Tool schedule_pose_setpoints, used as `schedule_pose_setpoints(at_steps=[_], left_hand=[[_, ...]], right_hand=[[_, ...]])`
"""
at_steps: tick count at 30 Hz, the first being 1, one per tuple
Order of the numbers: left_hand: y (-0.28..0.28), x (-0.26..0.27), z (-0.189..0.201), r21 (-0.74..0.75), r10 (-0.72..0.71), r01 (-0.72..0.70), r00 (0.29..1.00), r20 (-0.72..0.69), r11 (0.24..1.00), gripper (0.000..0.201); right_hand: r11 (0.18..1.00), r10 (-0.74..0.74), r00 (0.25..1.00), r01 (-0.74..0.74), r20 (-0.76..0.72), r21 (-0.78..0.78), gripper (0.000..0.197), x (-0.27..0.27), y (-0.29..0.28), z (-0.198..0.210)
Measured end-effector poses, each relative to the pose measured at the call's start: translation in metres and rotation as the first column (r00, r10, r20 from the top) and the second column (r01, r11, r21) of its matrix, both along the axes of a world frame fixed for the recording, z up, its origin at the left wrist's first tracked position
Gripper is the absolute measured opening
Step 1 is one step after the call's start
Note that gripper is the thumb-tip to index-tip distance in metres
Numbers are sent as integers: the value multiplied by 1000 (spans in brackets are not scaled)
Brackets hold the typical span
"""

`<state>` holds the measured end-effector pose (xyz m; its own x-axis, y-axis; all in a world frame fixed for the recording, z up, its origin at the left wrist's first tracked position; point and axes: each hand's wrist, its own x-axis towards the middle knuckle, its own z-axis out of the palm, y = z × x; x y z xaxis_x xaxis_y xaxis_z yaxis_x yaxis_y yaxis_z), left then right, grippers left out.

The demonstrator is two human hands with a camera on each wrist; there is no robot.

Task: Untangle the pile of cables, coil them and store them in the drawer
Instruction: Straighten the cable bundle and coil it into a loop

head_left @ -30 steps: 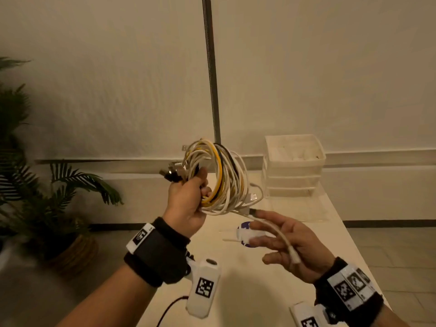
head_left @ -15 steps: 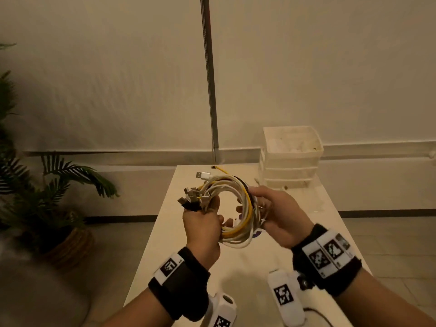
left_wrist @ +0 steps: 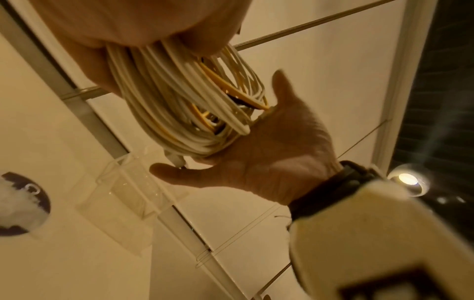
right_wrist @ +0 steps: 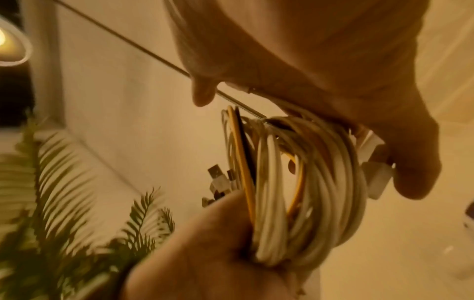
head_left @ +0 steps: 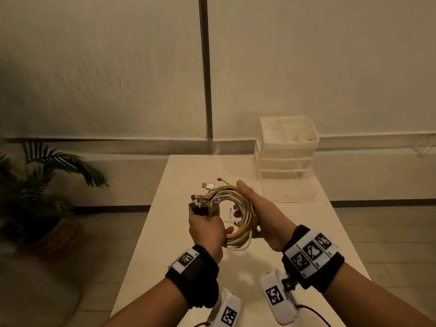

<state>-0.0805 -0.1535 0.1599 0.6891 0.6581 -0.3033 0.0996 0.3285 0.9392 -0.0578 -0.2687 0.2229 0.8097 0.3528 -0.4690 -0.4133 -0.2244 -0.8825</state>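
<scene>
Gripping the cable coil (head_left: 232,214) — left hand (head_left: 206,228) clamped, right hand (head_left: 264,214) flat against it; drawer unit (head_left: 286,149) beyond.

I've got the cable coil (head_left: 232,217) of white, yellow and black strands upright above the table; 3-tier drawer unit (head_left: 286,149) at far right, top drawer open.

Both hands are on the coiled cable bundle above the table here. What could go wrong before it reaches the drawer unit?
1. The left hand grips only one side of the cable coil; the right hand lies flat against the other side, so loops may spring loose.
2. Several plug ends stick out untucked and might snag on the drawer unit.
3. The drawers look closed, so one hand may have to let go.
</scene>
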Motion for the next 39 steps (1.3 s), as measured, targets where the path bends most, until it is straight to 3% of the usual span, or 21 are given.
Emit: schedule_pose_setpoints(at_steps=[2,4,6,8,10,11,12,14,18,21,24,29,31,33,35,39], left_hand=[[-1,1,-4,6,-2,2,1000,-12,1000,20],[0,-4,-3,-27,-67,68,998,8,997,21],[9,-11,3,-13,-246,247,968,43,969,21],[27,-18,14,-4,-540,542,838,77,840,23],[45,-24,26,-61,-794,803,596,119,593,27],[51,-24,29,-63,-854,862,507,121,503,28],[53,-23,31,-47,-882,888,460,104,458,29],[53,-20,30,-27,-895,897,442,57,441,31],[47,-11,17,6,-894,894,447,-2,447,35],[44,-6,5,146,-880,869,475,13,472,29],[39,-6,-3,271,-898,867,439,-22,418,22],[36,-5,-17,233,-917,897,397,-47,376,33],[35,-4,-25,233,-918,898,393,-45,373,24],[32,-3,-34,191,-906,892,422,-35,409,16],[23,1,-41,167,-893,883,449,-31,439,21],[-3,19,-50,196,-873,864,483,-67,463,19]], right_hand=[[991,40,985,-18,166,-136,75,-4,3,-10],[980,60,957,-1,285,-201,56,-2,0,-20],[984,30,941,32,338,-174,34,4,-10,-28],[996,24,944,6,330,-92,20,9,-25,-27],[997,80,959,-79,270,-14,17,12,-39,-25],[995,99,966,-102,241,3,20,12,-44,-26],[994,105,970,-107,220,-4,24,12,-47,-29],[994,109,975,-107,195,-24,26,11,-50,-35],[978,175,960,-144,219,-150,6,11,-50,-41],[934,262,923,-170,281,-314,21,13,-46,-38],[919,251,929,-142,270,-368,25,11,-46,-45],[959,128,970,-68,205,-275,13,2,-51,-67],[987,56,981,-26,185,-160,16,-1,-58,-75],[998,-3,989,12,145,-65,29,-2,-65,-80],[997,-63,990,67,122,-31,34,-1,-73,-83],[991,-132,989,134,70,-27,25,13,-89,-88]])
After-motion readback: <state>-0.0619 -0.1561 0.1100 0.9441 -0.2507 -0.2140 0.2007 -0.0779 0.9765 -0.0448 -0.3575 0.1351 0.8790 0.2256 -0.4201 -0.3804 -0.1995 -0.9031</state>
